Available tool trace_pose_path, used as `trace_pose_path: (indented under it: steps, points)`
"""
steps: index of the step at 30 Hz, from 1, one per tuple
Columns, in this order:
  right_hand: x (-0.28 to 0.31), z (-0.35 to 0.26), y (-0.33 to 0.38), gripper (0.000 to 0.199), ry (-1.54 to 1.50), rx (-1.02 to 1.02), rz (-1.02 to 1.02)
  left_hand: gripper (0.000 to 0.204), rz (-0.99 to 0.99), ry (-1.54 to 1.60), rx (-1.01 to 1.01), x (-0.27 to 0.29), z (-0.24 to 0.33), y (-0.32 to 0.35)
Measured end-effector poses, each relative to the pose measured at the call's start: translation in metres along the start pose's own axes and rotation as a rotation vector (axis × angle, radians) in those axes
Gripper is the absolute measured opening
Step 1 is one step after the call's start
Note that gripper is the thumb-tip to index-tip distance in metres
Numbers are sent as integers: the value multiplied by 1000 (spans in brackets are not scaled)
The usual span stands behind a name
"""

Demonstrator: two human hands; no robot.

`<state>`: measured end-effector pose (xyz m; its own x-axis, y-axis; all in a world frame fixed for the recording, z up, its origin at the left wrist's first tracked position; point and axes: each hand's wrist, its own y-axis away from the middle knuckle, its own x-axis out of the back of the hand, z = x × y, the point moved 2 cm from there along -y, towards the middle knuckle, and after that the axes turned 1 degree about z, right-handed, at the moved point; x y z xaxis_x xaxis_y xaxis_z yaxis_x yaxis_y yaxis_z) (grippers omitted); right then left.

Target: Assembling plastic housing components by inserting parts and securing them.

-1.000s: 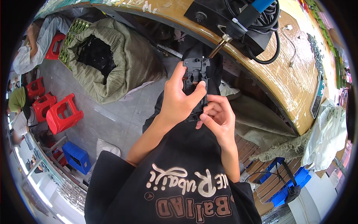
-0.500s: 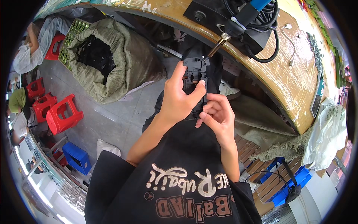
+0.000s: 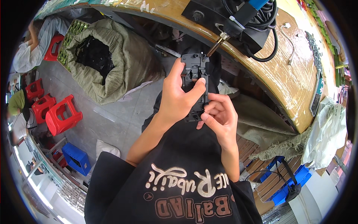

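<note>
My left hand (image 3: pixel 179 95) grips a black molded plastic housing (image 3: pixel 194 66), its thumb pressed across the middle and its fingers around the left side. The housing is long, with ribs and slots. At its top right corner is the metal tip of a soldering iron (image 3: pixel 214 47), which reaches down from the bench edge; the two look to be touching. Beside the housing's lower right edge, my right hand (image 3: pixel 222 117) has its fingers curled in. A small dark bit shows at those fingertips; whether it is separate from the housing I cannot tell.
A black box (image 3: pixel 257 44) with coiled cable sits on the film-covered bench (image 3: pixel 287 80). Left of me stands an open woven sack (image 3: pixel 130 59) of black pieces. Red stools (image 3: pixel 63 115), a blue crate (image 3: pixel 76 158) and seated people (image 3: pixel 31 56) are farther left.
The housing has moved slightly down at its top end, still by the iron's tip. My right hand has shifted a little to the right. My left thumb keeps its place.
</note>
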<state>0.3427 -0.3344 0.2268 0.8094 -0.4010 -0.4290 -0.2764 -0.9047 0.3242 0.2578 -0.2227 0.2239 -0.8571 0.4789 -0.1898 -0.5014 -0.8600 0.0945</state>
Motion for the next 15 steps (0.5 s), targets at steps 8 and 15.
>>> trace_pose_path:
  steps: [8, 15]
  points:
    - [6, 7, -1, 38, 27, -28, 6, 22, 37, 63, 105, 0, -5, 6]
    - [16, 20, 11, 34, 9, -117, 0, 32, -12, 135, 138, 4, -28, 17]
